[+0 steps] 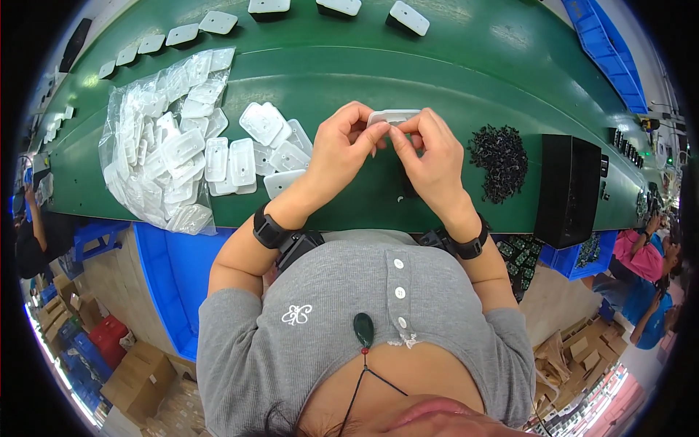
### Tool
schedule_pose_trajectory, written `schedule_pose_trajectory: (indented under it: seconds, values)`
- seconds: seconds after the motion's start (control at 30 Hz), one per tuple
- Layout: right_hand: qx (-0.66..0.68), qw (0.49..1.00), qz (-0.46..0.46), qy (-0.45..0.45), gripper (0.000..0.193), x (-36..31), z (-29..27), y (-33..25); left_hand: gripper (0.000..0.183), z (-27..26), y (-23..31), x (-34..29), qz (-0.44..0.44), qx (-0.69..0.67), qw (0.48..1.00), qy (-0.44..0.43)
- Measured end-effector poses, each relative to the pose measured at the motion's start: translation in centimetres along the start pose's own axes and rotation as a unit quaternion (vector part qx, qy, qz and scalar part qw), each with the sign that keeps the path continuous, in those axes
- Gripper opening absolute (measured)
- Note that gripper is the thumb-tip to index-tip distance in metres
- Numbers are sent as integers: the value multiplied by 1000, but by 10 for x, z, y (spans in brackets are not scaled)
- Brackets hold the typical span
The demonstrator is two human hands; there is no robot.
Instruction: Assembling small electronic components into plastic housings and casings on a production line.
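Both of my hands are raised over the green bench, holding a white plastic cover [394,114] between them. My left hand [344,142] pinches its left end, and my right hand [431,149] grips the right end. The thumbs and index fingertips nearly meet at the cover's near edge; any small part between them is hidden. Loose white covers [242,162] lie beside my left forearm, some flat and some overlapping. Right of my right hand is a heap of small black parts [499,162]. A dark object [408,186] shows partly beside my right wrist.
A clear plastic bag [120,146] of white covers lies at the left. White-topped black units [200,25] line the far side of the green bench [349,80]. A black box [564,189] stands at the right. Blue bins [171,291] sit below the bench; other people work at both sides.
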State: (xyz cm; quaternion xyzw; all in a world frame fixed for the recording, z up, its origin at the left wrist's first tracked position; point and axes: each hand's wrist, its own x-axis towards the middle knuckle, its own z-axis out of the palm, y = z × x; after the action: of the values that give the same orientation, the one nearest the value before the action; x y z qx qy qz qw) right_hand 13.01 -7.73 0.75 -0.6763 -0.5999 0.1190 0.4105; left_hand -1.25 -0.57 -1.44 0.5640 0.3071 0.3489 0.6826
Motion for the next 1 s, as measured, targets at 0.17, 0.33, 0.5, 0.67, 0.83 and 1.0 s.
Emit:
schedule_pose_trajectory:
  seconds: [0.17, 0.33, 0.5, 0.67, 0.83, 1.0]
  values:
    - [-23, 993, -55, 106, 22, 4, -11, -3, 10, -5, 11, 0, -22, 16, 1000, -15]
    - [73, 997, 19, -28, 26, 7, -14, 2, 10, -2, 10, 1, -17, 30, 999, -35]
    - [329, 923, 175, -95, 24, 7, -15, 16, 12, 3, 18, 2, -51, -32, 997, -50]
    - [363, 898, 244, -56, 31, 3, -6, 27, 15, -6, 1, 20, -48, -39, 998, 3]
    - [-115, 988, -81, -70, 68, -26, -33, 8, 9, -22, -16, 51, 45, 288, 954, 65]
    - [-176, 970, -31, -167, 60, -62, -31, 9, 7, -18, -24, 70, 141, 443, 885, 22]
